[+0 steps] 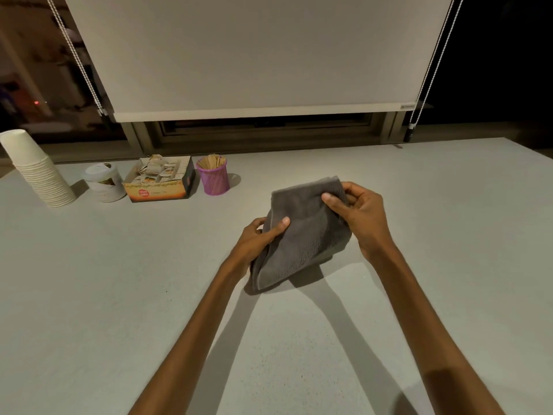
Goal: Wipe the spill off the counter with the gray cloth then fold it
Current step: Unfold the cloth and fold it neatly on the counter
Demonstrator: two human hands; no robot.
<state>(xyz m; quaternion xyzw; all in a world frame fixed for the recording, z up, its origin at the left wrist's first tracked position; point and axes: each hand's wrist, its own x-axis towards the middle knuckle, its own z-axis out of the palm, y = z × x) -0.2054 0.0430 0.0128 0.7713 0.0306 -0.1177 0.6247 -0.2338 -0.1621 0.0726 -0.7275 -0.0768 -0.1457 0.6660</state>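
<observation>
With no spill visible, the fold seems underway: the left hand [263, 235] and right hand [357, 212] pinch the gray cloth [302, 235] above the counter [119, 280], needing edges aligned next.

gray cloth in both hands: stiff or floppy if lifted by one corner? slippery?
Likely floppy: the gray cloth sags and drapes between the left hand and right hand, its lower end trailing on the counter. Probably light, since fingertip pinches hold it. Its ribbed weave suggests decent grip, not slippery.
</observation>
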